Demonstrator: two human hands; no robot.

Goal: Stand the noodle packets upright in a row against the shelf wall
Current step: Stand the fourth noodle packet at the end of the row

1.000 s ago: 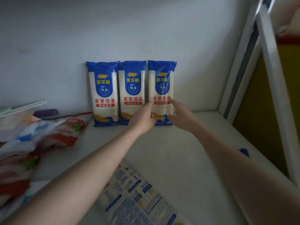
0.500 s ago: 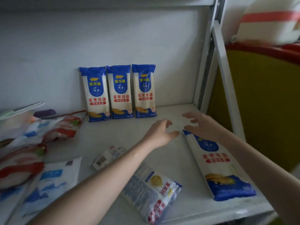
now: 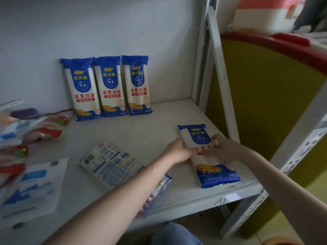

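Three blue-and-white noodle packets stand upright side by side against the back wall: the left one [image 3: 81, 89], the middle one [image 3: 110, 86] and the right one [image 3: 137, 84]. A fourth noodle packet [image 3: 215, 174] lies flat near the shelf's front right corner. My left hand [image 3: 178, 152] grips its left edge and my right hand [image 3: 222, 149] rests over its middle from the right, both closed on it. Another packet [image 3: 110, 165], printed side up, lies flat at the shelf's front, partly under my left forearm.
A heap of red, white and blue bags [image 3: 30, 129] fills the shelf's left side, with a flat white-and-blue bag [image 3: 33, 188] in front. White metal uprights [image 3: 223, 71] bound the shelf on the right, with a yellow panel [image 3: 265, 96] beyond. The shelf's front edge [image 3: 203, 202] is close.
Both hands left the upright row, swung to the front right and closed on the flat packet. The view pulled back and turned right.
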